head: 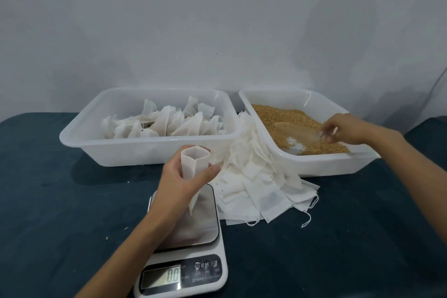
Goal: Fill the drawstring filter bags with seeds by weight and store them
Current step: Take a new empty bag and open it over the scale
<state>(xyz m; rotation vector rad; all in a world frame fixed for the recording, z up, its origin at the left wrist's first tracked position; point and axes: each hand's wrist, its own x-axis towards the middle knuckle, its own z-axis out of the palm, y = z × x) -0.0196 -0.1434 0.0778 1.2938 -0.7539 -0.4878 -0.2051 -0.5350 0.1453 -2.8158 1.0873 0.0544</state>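
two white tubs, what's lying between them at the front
In the head view, a pile of empty filter bags spills between the bag tub and the seed tub.

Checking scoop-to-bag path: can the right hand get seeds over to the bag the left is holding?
Probably yes. The left hand holds the bag mouth-up and open above the scale; between it and the right hand lies only the low pile of bags.

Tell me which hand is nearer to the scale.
Left. The left hand holds an open filter bag just above the scale; the right hand is off in the seed tray, gripping a clear scoop.
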